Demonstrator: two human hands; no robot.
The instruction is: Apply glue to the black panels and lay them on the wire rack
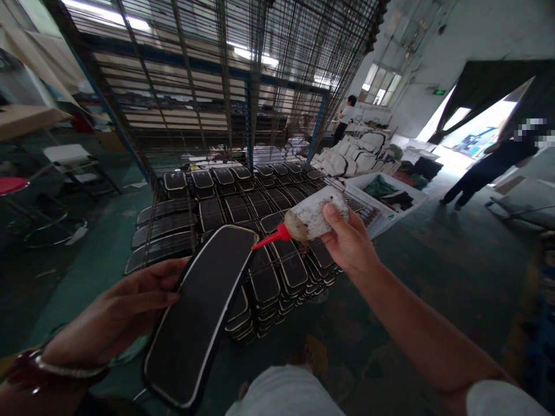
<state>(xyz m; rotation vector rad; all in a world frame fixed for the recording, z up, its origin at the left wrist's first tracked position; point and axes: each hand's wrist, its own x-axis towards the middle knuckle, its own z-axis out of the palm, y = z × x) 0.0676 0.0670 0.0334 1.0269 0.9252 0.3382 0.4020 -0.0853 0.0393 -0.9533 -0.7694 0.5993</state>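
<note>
A long black panel with rounded ends and a pale line along its edge is tilted in front of me. My left hand grips its left side between thumb and fingers. In my right hand is a stained white squeeze bottle, held on its side. The bottle's red nozzle points left, its tip at the panel's upper right edge. Fingers wrap behind the bottle and are partly hidden.
Stacks of similar black panels lie on a wire rack ahead. A white bin with cloth stands to the right. Behind are white bundles and two people. Stools stand at the left.
</note>
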